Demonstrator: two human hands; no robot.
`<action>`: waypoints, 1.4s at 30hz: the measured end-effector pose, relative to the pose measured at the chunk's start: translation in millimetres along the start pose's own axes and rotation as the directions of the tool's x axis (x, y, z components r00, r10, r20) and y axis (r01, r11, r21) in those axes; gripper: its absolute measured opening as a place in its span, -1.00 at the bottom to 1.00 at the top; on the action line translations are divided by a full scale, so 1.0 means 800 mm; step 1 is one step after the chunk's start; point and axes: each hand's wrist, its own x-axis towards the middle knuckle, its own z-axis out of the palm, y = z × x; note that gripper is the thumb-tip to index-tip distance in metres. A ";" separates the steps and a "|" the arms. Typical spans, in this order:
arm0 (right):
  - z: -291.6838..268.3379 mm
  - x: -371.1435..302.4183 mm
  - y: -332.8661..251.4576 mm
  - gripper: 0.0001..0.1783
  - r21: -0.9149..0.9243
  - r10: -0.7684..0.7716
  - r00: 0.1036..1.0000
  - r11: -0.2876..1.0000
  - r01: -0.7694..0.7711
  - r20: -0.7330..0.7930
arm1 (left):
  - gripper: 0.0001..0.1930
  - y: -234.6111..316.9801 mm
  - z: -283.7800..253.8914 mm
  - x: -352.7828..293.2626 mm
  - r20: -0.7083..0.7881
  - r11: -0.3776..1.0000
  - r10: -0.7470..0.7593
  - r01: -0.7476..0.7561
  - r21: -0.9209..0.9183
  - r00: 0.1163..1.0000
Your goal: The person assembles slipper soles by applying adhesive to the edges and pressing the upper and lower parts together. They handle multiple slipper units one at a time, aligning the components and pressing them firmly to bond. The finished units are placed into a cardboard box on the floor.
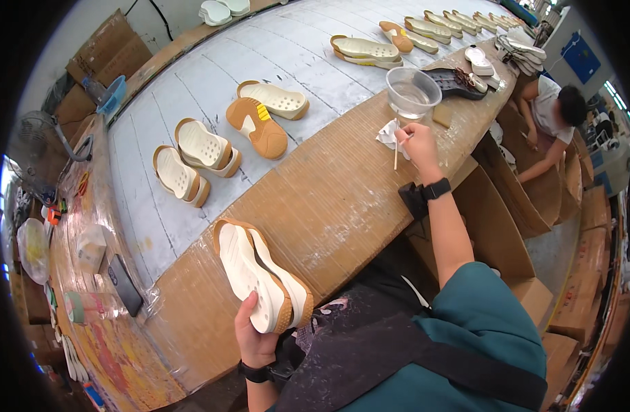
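Left hand (257, 343) grips soles (243, 261) pointing lengthwise away and leftward; right hand (419, 145) pinches stick (396, 159).

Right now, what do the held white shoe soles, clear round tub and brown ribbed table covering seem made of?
White shoe soles in the left hand: perhaps moulded foam, judging by the smooth matte surface; the tan edging looks rubbery. Clear round tub: likely plastic, see-through with a glossy rim. Brown ribbed table covering: apparently corrugated cardboard, given its ridges; shiny patches suggest film.
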 end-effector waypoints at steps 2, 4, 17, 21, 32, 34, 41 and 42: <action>-0.001 -0.010 -0.011 -0.76 0.013 -0.048 0.999 0.999 0.048 -0.014 | -0.56 -0.001 0.006 0.001 -0.006 1.000 0.009 -0.009 -0.009 1.000; 0.002 -0.018 -0.011 -0.76 -0.079 -0.137 0.988 0.987 0.142 0.068 | -0.57 -0.004 0.011 0.003 0.000 1.000 0.001 -0.001 -0.023 1.000; 0.002 0.037 0.059 -0.82 -0.024 -0.118 0.990 0.993 0.116 -0.073 | -0.57 -0.011 0.025 0.005 0.015 0.999 0.006 -0.005 -0.034 1.000; -0.036 0.015 0.012 -0.88 0.285 0.000 0.999 0.959 0.010 -0.035 | -0.55 -0.012 0.029 0.000 0.011 0.999 -0.003 0.004 -0.049 1.000; -0.029 0.017 -0.002 -0.77 -0.383 -0.072 0.997 0.921 0.063 -0.008 | -0.54 -0.022 0.036 0.010 -0.017 0.999 -0.022 0.021 -0.041 1.000; -0.029 0.023 -0.002 -0.74 -0.465 -0.073 0.996 0.881 0.088 0.050 | -0.54 -0.022 0.040 0.010 -0.014 0.999 -0.019 0.018 -0.034 1.000; -0.035 0.029 0.050 -0.81 0.167 -0.122 0.992 0.979 0.113 0.044 | -0.53 -0.029 0.044 0.014 -0.008 0.999 -0.022 0.022 -0.028 1.000; -0.039 0.029 0.051 -0.83 0.356 -0.118 0.993 0.929 0.103 0.020 | -0.53 -0.029 0.044 0.016 -0.013 0.999 -0.025 0.025 -0.023 1.000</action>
